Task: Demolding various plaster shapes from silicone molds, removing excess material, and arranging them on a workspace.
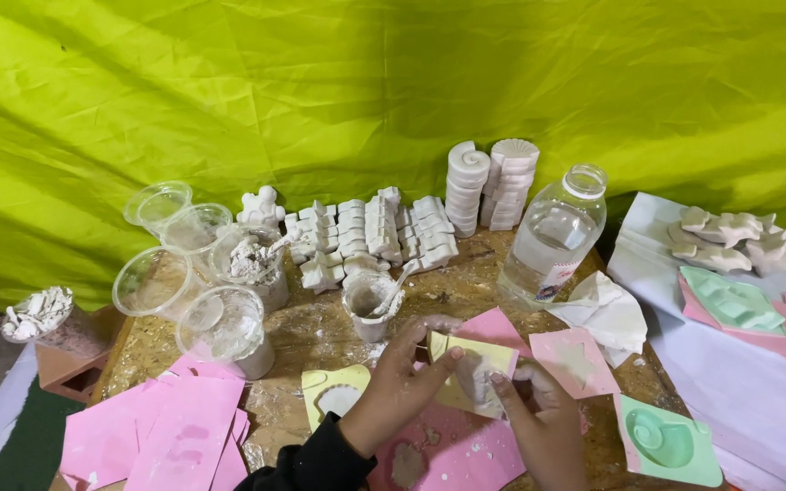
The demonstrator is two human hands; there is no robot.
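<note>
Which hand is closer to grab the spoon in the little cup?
Left. The left hand sits just below the cup holding the spoon; the right hand is farther off, gripping the yellow mold.

Chipboard table point(320, 332), dusted white. Far: rows of white plaster casts point(370, 232) and a clear bottle point(552, 236). Left: clear plastic cups point(184, 264). Near left: pink moulds point(166, 432). Near right: a green mould point(670, 441). Right: white sheet point(730, 382).

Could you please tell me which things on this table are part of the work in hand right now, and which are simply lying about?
In hand:
- yellow mould, held by left hand and right hand

Lying about:
- water bottle
- clear plastic cups
- stacked white casts
- pink moulds
- green mould
- crumpled tissue
</note>
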